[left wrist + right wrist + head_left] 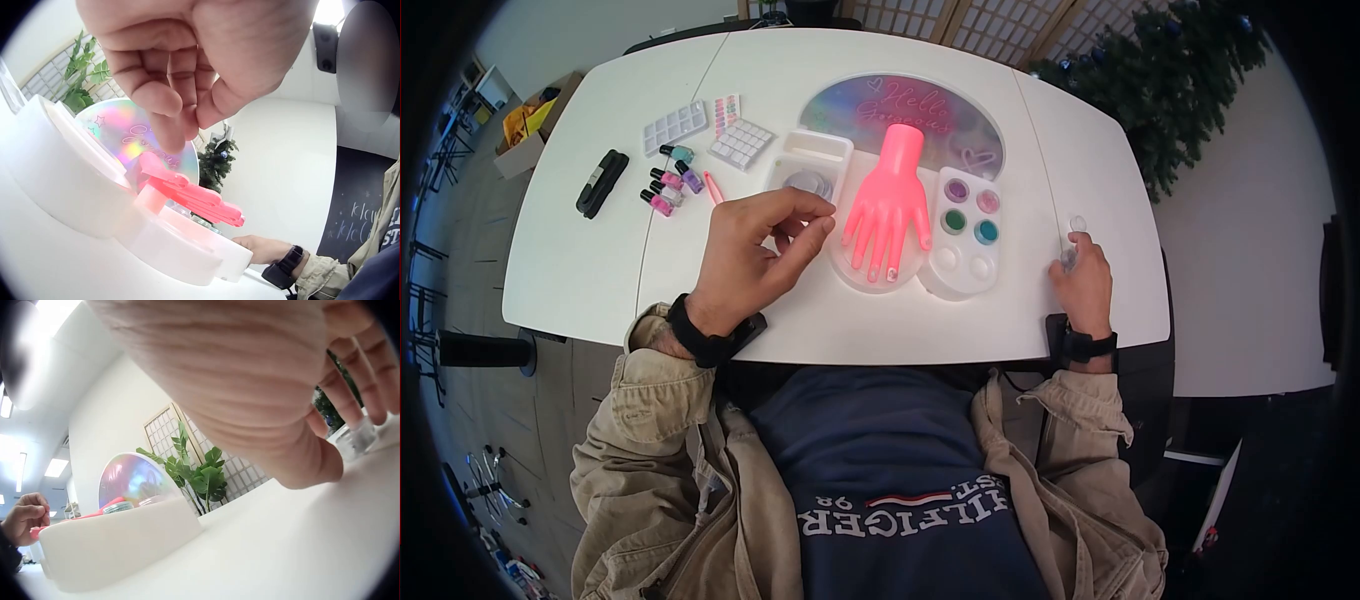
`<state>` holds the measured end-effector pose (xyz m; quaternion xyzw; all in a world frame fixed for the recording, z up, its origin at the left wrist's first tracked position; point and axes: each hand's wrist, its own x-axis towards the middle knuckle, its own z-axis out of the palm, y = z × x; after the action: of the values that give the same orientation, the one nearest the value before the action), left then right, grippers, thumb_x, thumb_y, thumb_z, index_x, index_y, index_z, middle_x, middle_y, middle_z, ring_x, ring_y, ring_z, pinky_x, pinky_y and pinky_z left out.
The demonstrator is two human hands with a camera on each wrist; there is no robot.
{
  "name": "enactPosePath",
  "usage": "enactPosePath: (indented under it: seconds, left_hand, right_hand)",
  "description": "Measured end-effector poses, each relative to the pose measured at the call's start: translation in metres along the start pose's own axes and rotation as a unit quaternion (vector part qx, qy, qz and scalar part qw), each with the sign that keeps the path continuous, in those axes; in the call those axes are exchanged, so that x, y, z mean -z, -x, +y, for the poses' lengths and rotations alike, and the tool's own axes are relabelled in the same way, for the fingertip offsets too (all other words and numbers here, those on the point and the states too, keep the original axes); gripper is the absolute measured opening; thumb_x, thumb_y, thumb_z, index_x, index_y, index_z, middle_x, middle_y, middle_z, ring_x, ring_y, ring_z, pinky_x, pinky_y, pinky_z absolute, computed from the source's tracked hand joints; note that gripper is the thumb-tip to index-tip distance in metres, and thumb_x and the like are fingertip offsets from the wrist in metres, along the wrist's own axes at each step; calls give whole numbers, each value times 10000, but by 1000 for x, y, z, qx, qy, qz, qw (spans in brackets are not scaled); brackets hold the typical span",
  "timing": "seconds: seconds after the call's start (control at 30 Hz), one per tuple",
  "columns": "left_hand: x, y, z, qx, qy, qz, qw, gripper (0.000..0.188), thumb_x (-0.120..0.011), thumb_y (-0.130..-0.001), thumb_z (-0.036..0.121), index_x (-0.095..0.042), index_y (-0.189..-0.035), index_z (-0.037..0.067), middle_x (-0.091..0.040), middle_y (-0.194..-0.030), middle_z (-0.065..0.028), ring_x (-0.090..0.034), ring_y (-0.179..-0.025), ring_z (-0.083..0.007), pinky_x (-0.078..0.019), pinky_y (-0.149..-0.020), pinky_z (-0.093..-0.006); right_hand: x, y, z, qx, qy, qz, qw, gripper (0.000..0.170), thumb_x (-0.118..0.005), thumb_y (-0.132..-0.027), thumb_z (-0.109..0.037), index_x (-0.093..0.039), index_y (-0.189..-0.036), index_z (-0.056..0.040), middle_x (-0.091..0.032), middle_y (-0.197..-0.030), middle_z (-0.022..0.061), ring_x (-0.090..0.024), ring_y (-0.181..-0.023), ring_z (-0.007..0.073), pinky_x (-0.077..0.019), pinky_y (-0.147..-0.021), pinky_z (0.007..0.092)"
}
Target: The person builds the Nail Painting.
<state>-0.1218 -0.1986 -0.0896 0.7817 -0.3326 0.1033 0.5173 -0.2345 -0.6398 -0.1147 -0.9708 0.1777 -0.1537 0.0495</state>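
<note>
A small clear plastic piece (356, 444) sits near the table's (580, 280) right edge, gripped by the right hand (1085, 285); hold it lightly. The left hand (750, 250), pinched closed, contents unclear, needs steadiness beside the pink plastic hand model (888, 205).

Left hand (750, 255), pink mannequin hand (890, 205), polish bottles (691, 180)
</note>
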Motion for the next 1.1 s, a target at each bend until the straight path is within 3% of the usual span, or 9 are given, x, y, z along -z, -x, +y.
enactPosePath:
  seconds: [0.3,0.5,0.7,1.1]
  left_hand:
    - [1,0,1,2,5,-3,1000,103,-794,-990,10,-798,-1088,-22,-786,-814,-54,-733,-707,-90,-565,-652,-248]
    - [1,0,1,1,7,-5,1000,109,-787,-987,2,-798,-1092,-26,-794,-824,-61,-746,-719,-97,-576,-664,-249]
    - [1,0,1,-5,5,-7,1000,113,-788,-984,2,-799,-1093,-25,-798,-831,-62,-750,-720,-102,-581,-668,-253]
    - [1,0,1,-6,6,-12,1000,110,-789,-988,1,-797,-1094,-25,-804,-839,-66,-761,-730,-106,-586,-669,-255]
  right_hand:
    - [-4,-2,3,3,-18,-9,1000,289,-743,-871,-18,-744,-1159,1,-701,-1060,233,-740,-950,410,-603,-855,495]
    - [-2,-3,-3,-11,-24,-11,1000,250,-735,-863,12,-760,-1112,-1,-703,-1071,218,-738,-941,395,-604,-845,480]
    - [10,0,-29,102,-97,121,983,324,-709,-867,39,-732,-1188,3,-723,-1157,186,-713,-1024,368,-604,-858,452]
    - [33,17,-82,222,-207,142,942,359,-739,-843,96,-685,-1181,-13,-707,-1204,169,-725,-1021,314,-620,-801,380]
